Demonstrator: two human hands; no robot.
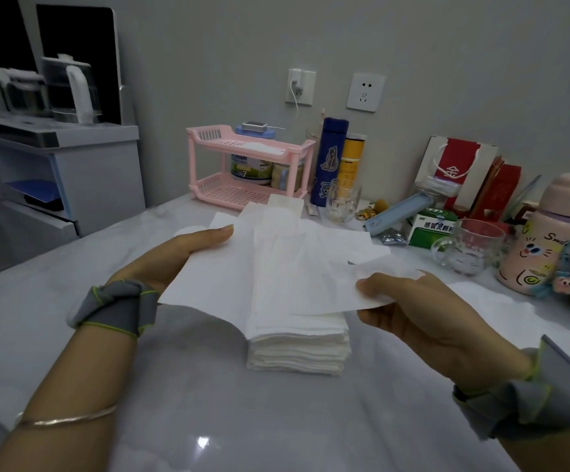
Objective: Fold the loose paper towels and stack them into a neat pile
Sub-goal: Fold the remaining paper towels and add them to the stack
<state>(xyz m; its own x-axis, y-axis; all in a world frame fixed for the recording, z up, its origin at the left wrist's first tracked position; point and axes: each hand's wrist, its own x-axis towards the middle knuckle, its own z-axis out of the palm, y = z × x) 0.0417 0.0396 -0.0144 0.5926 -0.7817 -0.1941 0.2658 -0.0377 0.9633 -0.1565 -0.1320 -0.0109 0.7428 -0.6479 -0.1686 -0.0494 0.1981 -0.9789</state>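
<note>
A white paper towel [222, 284] was held up flat in the middle of the frame, just above the pile [298, 345]. The left hand [174, 253] held its left edge, with most fingers hidden under the sheet. The right hand [423, 311] pinched its right corner, thumb on top and fingers below.

The pile of folded towels sat on the table [276, 420], right under the held sheet. It was square and neat. Behind it, a bit higher in the frame, lay the loose towels [276, 216], spread out and overlapping. One more loose sheet [491, 301] lay flat at the right side.

Each wrist had a grey band [116, 308] with a green trim. The left arm had a thin bracelet [65, 419] near the lower left of the frame.

At the back of the table stood a pink rack [222, 144] with jars on its lower shelf. Beside it were a blue bottle [331, 158] and a yellow tube [351, 161]. A glass cup [343, 202] stood in front of them. At the right were a green box [430, 228], a glass mug [470, 247] and a pink bottle [542, 240] with a cartoon face. A kettle [69, 90] stood at the upper left. Two sockets [365, 92] were on the wall.
</note>
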